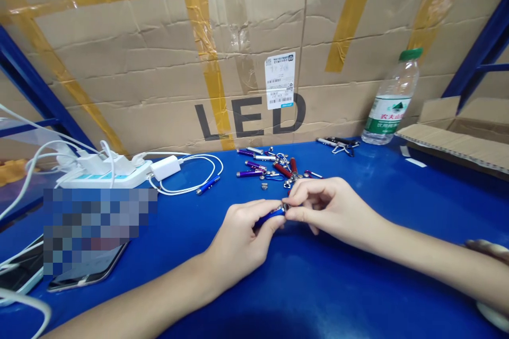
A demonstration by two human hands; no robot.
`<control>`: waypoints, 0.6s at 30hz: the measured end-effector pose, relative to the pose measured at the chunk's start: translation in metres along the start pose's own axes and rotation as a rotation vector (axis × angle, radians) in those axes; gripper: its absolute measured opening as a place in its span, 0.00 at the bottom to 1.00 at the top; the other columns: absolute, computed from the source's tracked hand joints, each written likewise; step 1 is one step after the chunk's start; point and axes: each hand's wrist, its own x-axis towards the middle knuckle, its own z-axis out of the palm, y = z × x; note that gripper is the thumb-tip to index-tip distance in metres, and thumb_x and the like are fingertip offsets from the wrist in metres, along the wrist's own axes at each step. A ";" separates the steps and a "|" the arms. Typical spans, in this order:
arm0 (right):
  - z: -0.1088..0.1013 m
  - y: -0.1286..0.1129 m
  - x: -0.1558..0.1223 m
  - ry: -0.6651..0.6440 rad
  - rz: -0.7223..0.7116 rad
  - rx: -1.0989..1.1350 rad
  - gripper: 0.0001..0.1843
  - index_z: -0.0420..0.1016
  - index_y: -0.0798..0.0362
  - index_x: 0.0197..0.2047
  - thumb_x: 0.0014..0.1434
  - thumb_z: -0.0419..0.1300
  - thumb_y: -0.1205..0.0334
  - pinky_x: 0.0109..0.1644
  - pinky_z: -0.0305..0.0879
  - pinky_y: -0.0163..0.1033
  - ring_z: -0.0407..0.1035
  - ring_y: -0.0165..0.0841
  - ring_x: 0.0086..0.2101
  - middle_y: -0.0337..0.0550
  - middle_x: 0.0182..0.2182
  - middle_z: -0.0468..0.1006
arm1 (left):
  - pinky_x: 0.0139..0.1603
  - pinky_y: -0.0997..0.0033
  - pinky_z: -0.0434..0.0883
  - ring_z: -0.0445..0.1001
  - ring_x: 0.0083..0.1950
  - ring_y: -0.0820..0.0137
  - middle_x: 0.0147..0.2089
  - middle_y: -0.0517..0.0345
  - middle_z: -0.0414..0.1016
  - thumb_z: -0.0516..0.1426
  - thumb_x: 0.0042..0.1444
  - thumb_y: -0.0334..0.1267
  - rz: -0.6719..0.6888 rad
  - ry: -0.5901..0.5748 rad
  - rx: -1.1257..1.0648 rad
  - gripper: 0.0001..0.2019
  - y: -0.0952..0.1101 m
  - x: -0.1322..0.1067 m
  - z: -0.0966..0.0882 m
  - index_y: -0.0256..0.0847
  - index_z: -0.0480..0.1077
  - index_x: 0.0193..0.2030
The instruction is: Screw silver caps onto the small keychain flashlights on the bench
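My left hand (248, 230) is closed around a blue mini flashlight (271, 216), a slim metal tube lying between thumb and fingers. At the tube's right end, my right hand (324, 201) pinches a small silver end piece (285, 206), partly covered by the fingertips. Whether that piece is joined to the tube, I cannot tell. Just beyond the hands lies a loose group of similar mini flashlights: purple (249, 174), silver (264, 158) and red (283, 170). Small carabiner clips and silver caps (264, 186) are scattered among them.
Another blue flashlight (208, 185) lies beside a white cable. At left are a power strip (107, 175) with chargers and a phone (89, 270). Black and silver flashlights (338, 144), a water bottle (387, 103) and an open carton (457, 143) stand right, before a large cardboard box (159, 63).
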 end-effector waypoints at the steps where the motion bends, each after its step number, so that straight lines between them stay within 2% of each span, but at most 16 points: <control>1: 0.000 0.000 0.000 0.002 0.001 -0.002 0.16 0.69 0.57 0.25 0.45 0.63 0.51 0.17 0.58 0.30 0.61 0.22 0.14 0.40 0.22 0.72 | 0.37 0.80 0.66 0.73 0.34 0.74 0.32 0.59 0.75 0.51 0.56 0.31 -0.011 -0.001 -0.004 0.08 0.000 0.000 0.000 0.38 0.72 0.36; 10: 0.001 -0.003 0.001 0.011 0.005 -0.021 0.15 0.72 0.58 0.28 0.49 0.60 0.52 0.17 0.58 0.29 0.61 0.22 0.14 0.41 0.24 0.73 | 0.36 0.81 0.65 0.72 0.34 0.75 0.31 0.61 0.74 0.50 0.57 0.32 -0.139 -0.016 -0.093 0.09 0.002 0.004 -0.002 0.38 0.71 0.32; 14: 0.001 -0.002 0.002 0.008 0.019 0.001 0.14 0.74 0.58 0.34 0.51 0.58 0.55 0.17 0.59 0.29 0.60 0.20 0.14 0.42 0.27 0.74 | 0.33 0.81 0.63 0.68 0.28 0.77 0.27 0.63 0.72 0.50 0.57 0.33 -0.225 -0.017 -0.139 0.10 0.001 0.006 -0.002 0.37 0.69 0.27; 18: 0.000 -0.001 0.002 0.028 0.001 -0.050 0.13 0.74 0.58 0.37 0.51 0.58 0.57 0.18 0.59 0.29 0.61 0.19 0.14 0.43 0.32 0.74 | 0.29 0.80 0.61 0.62 0.23 0.79 0.26 0.63 0.70 0.50 0.57 0.34 -0.291 -0.022 -0.183 0.10 0.000 0.007 -0.001 0.37 0.68 0.27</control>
